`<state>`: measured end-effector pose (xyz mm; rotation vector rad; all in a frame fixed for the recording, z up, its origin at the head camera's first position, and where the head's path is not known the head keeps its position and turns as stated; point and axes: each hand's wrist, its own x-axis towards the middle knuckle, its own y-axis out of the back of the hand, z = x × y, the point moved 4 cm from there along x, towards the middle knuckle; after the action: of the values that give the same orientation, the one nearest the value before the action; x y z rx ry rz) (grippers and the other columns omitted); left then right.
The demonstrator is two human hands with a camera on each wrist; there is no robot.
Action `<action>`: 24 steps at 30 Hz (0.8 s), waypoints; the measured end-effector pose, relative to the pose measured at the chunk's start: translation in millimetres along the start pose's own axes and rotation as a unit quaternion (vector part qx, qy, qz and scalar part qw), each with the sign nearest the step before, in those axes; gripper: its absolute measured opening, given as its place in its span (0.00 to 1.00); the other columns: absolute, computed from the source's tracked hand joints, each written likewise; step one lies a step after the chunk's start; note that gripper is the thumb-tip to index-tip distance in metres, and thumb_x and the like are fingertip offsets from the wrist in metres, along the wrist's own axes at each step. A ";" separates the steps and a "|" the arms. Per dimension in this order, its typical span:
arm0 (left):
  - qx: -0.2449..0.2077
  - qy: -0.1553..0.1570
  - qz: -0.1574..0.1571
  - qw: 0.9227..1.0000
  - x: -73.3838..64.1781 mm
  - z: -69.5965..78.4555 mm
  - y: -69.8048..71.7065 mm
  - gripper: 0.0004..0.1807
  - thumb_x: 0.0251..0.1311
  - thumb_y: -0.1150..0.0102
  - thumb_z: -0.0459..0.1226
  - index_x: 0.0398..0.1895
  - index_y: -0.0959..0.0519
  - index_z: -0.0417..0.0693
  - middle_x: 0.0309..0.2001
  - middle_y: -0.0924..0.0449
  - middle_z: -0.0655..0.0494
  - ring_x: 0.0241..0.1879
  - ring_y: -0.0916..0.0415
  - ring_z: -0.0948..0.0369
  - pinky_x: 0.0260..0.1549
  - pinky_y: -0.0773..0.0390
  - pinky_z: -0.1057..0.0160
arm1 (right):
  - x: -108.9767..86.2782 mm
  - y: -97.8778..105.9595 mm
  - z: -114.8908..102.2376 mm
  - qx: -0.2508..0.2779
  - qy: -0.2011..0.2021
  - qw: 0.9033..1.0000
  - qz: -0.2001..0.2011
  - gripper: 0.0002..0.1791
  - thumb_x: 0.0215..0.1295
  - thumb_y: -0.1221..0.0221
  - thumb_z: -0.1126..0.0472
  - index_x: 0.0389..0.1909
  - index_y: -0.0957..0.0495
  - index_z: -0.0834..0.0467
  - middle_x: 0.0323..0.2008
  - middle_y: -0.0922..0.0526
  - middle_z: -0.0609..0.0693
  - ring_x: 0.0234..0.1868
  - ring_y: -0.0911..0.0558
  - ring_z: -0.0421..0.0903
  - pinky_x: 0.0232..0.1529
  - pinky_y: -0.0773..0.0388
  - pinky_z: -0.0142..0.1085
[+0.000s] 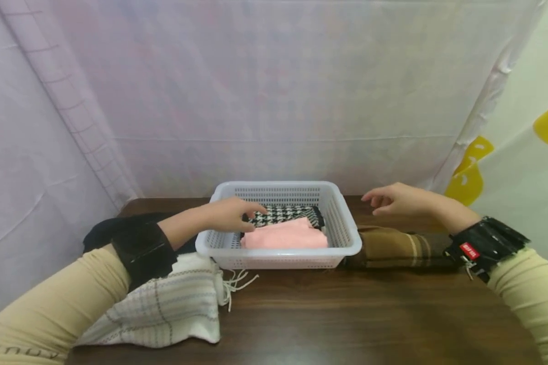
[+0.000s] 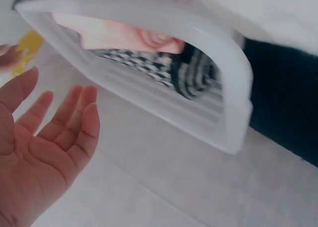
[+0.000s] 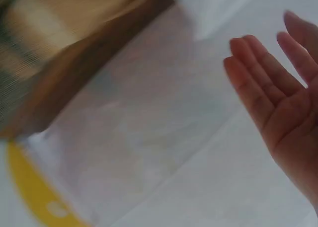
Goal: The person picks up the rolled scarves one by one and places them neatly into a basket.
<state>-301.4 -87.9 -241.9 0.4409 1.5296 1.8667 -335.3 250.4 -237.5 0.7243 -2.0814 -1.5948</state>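
A white plastic basket with slotted walls stands at the middle of the table. Inside it lie a folded pink cloth and, behind that, a rolled black-and-white houndstooth cloth. My left hand hovers over the basket's left part, fingers relaxed and holding nothing; the left wrist view shows its bare palm and spread fingers. To the right of the basket, my right hand hangs in the air above a brown plaid cloth. Its fingers are loosely bent, and the palm is bare.
A white plaid scarf with fringe lies at the front left, partly under my left forearm. Behind it is a dark cloth. The wooden table ends against a white hanging sheet at the back.
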 end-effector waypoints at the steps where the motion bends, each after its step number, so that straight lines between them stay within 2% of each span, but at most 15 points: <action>1: -0.003 -0.001 0.007 1.000 -3.5 2.7 -0.6 0.25 0.63 0.49 0.38 0.64 0.35 0.47 0.51 0.24 0.45 0.32 0.23 0.60 0.33 0.26 0.63 | -3.9 -4.8 9.3 0.001 -0.017 1.000 -0.021 0.22 0.57 0.40 0.62 0.54 0.28 0.62 0.43 0.20 0.56 0.44 0.21 0.52 0.45 0.25 0.45; 4: -0.015 0.000 0.018 1.000 -13.7 12.9 -5.7 0.25 0.62 0.48 0.38 0.64 0.35 0.48 0.51 0.24 0.46 0.29 0.24 0.63 0.31 0.25 0.66 | -12.8 -23.2 37.6 -0.007 -0.056 0.994 -0.091 0.31 0.49 0.37 0.64 0.57 0.32 0.66 0.51 0.26 0.67 0.52 0.27 0.63 0.49 0.28 0.51; 8: -0.036 0.010 0.015 0.999 -25.7 29.0 -17.9 0.29 0.60 0.45 0.38 0.66 0.38 0.50 0.52 0.25 0.46 0.37 0.22 0.60 0.36 0.23 0.64 | -20.8 -49.0 68.1 0.012 -0.093 0.981 -0.171 0.44 0.42 0.33 0.68 0.63 0.42 0.70 0.60 0.42 0.75 0.58 0.38 0.70 0.47 0.26 0.47; 10: -0.047 0.017 0.010 0.999 -29.9 36.4 -24.4 0.30 0.60 0.45 0.38 0.67 0.40 0.51 0.53 0.25 0.48 0.39 0.22 0.58 0.37 0.24 0.63 | -23.7 -59.0 78.0 0.050 -0.117 0.972 -0.196 0.49 0.41 0.32 0.70 0.65 0.48 0.70 0.62 0.49 0.78 0.56 0.37 0.70 0.40 0.24 0.44; 12: -0.061 0.020 0.007 0.998 -32.7 43.0 -30.0 0.31 0.60 0.45 0.38 0.67 0.41 0.52 0.53 0.25 0.49 0.39 0.23 0.59 0.36 0.24 0.62 | -24.8 -66.5 83.3 0.087 -0.132 0.965 -0.208 0.53 0.40 0.33 0.71 0.67 0.53 0.69 0.63 0.54 0.78 0.58 0.40 0.71 0.40 0.24 0.41; 14: -0.072 0.022 0.000 0.997 -34.1 47.7 -35.2 0.31 0.60 0.45 0.38 0.67 0.41 0.52 0.53 0.25 0.51 0.38 0.23 0.60 0.35 0.25 0.63 | -24.8 -71.8 85.7 0.109 -0.137 0.961 -0.213 0.55 0.40 0.33 0.72 0.68 0.57 0.69 0.64 0.57 0.79 0.60 0.42 0.71 0.44 0.26 0.44; 17: -0.086 0.020 -0.018 0.996 -34.6 51.1 -42.6 0.31 0.60 0.44 0.38 0.67 0.41 0.51 0.52 0.25 0.50 0.38 0.23 0.61 0.34 0.25 0.65 | -23.9 -77.9 87.6 0.082 -0.129 0.964 -0.218 0.54 0.41 0.32 0.69 0.67 0.55 0.70 0.62 0.52 0.79 0.61 0.46 0.72 0.50 0.30 0.48; 21: -0.080 0.010 -0.036 0.996 -34.6 50.2 -50.6 0.30 0.59 0.44 0.39 0.65 0.39 0.49 0.49 0.23 0.51 0.38 0.23 0.62 0.36 0.25 0.65 | -23.0 -83.1 90.0 0.052 -0.133 0.964 -0.224 0.50 0.40 0.31 0.67 0.65 0.47 0.70 0.57 0.39 0.76 0.57 0.36 0.67 0.50 0.31 0.51; 24: -0.067 -0.004 -0.039 0.997 -34.8 48.7 -55.0 0.29 0.58 0.43 0.38 0.64 0.37 0.47 0.46 0.21 0.52 0.36 0.24 0.63 0.37 0.25 0.65 | -22.2 -84.8 90.9 0.052 -0.135 0.965 -0.220 0.46 0.39 0.31 0.68 0.62 0.41 0.69 0.54 0.32 0.71 0.53 0.32 0.63 0.50 0.31 0.52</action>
<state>-229.8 -71.6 -276.7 0.3217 1.3873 1.8896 -360.9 314.9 -343.0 1.1263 -2.3292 -1.9174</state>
